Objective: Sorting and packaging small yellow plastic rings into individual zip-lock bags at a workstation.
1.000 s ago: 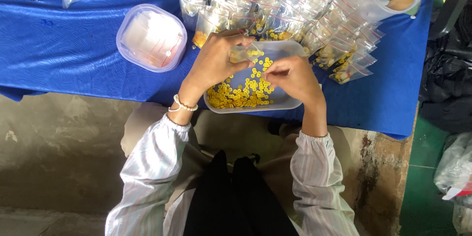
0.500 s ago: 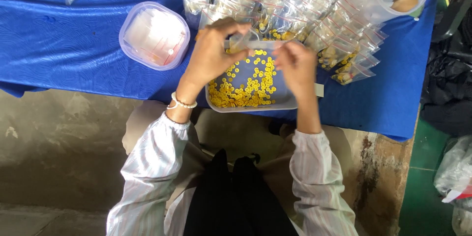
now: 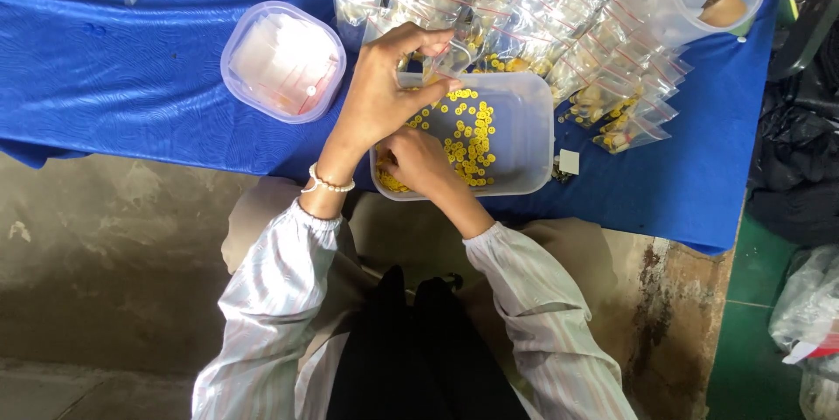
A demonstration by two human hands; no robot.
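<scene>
— Head view: what surrounds the tray (image 3: 524, 123) of yellow beads (image 3: 469, 136)?
— Filled bags (image 3: 559, 27) at 12 o'clock, lidded tub (image 3: 281, 62) at 9, table edge at 6.
— Hands?
— Left hand (image 3: 384, 92) pinches a small bag (image 3: 447, 60); right hand (image 3: 418, 160) closes on beads inside.

We sat in a small packing workshop: a blue-covered bench (image 3: 131, 97) heaped with small clear zip bags (image 3: 542, 18), a tub of yellow beads (image 3: 516, 136), bare stained concrete floor (image 3: 96, 263).
</scene>
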